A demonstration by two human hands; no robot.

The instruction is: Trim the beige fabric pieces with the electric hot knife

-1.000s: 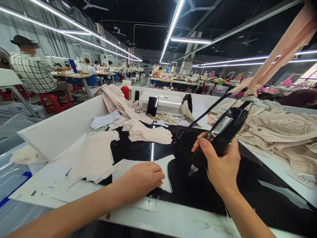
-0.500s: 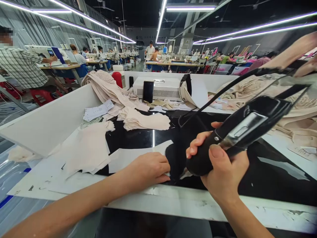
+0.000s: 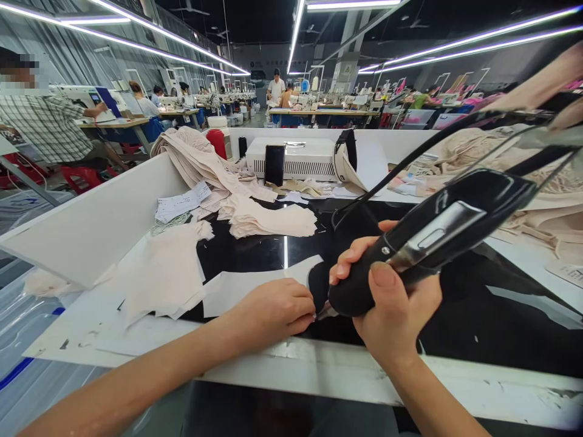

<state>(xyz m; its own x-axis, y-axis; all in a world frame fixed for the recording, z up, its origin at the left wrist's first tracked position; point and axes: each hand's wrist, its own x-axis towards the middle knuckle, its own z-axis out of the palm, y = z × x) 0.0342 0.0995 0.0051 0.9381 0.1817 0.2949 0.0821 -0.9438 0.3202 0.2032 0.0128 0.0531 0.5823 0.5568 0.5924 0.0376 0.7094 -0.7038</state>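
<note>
Two hands are at work close together over the glossy black tabletop (image 3: pixel 455 328), near its white front edge. Your right hand (image 3: pixel 392 309) is wrapped around the black, cigar-shaped handheld cutting tool (image 3: pixel 423 243), fingers curled over its far side and thumb pressed on the near side, clamped on the thick lower end. Its long axis runs on a slant, from high at the right, where a black cable (image 3: pixel 410 164) leaves it, down to the left; the small metal tip (image 3: pixel 324 312) points down and left, at the tabletop just beside your left fingertips.

Your left hand (image 3: pixel 273 309) lies palm down on the tabletop with its fingers together and slightly bent, pressing the near corner of a flat, pale cut piece of fabric (image 3: pixel 237 288). That piece stretches away to the left of the tool's tip, touching your hand.

Left of that piece lies a loose layer of beige fabric pieces (image 3: pixel 164 279), and beyond it a neat stack of beige cut pieces (image 3: pixel 268 220). Farther back from the stack stands a white ventilated box unit (image 3: pixel 305 159) with a dark phone (image 3: pixel 274 165) leaning against its front. A white upright board (image 3: pixel 100 224) walls the tabletop on the left.
</note>
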